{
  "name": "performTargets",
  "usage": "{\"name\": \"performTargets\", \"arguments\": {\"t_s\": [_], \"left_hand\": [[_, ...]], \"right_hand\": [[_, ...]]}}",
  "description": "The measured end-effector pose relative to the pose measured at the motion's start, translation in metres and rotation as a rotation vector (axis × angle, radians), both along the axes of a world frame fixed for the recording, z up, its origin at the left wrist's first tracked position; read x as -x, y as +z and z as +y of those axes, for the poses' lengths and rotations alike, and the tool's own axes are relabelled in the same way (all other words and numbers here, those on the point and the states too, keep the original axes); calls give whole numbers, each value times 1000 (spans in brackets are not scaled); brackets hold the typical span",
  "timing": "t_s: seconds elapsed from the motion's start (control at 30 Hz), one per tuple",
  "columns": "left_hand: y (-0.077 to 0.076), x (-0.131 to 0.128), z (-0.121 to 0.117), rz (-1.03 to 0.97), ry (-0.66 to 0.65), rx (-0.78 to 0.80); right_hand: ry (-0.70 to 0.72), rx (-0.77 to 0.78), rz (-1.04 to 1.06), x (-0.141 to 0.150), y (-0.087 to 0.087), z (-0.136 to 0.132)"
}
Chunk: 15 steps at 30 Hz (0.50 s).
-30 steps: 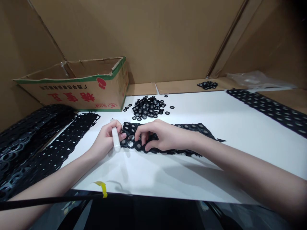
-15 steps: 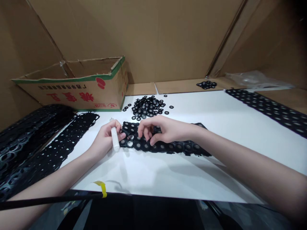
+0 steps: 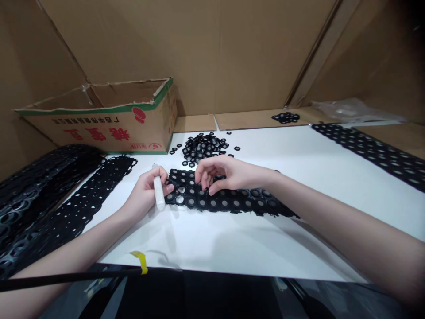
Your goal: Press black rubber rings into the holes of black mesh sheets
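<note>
White stick (image 3: pixel 159 193), one perforated strip (image 3: pixel 229 200)

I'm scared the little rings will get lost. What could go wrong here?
1. The pile of loose rings lies just behind the right hand; a sweep of the wrist might scatter them.
2. The black punched strip is thin webbing between many holes; the right hand's fingers are picking at it, and a hard tug might tear it.
3. The left hand pins the strip's end while gripping a white stick; if it slips, the strip could slide.
</note>
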<state>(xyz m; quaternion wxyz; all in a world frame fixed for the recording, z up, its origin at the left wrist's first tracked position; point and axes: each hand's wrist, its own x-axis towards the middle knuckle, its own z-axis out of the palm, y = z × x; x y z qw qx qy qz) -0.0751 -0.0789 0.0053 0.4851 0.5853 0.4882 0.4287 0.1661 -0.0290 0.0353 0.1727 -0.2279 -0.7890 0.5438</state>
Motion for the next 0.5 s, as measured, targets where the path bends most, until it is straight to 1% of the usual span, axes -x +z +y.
{"name": "performTargets", "arguments": {"t_s": [0.17,0.37,0.43,0.5], "left_hand": [[0,-1,-1,2,4,0],[4,-3,-1,-11,17,17],[4,-1,-2,-7,15,14],[1,0,-2,14,15,14]], "right_hand": [[-10,25,15,-1,-2,1],[-26,37,48,-1,-6,4],[-50,20,61,-1,-6,4],[-104,-26,63,-5,-5,7]]}}
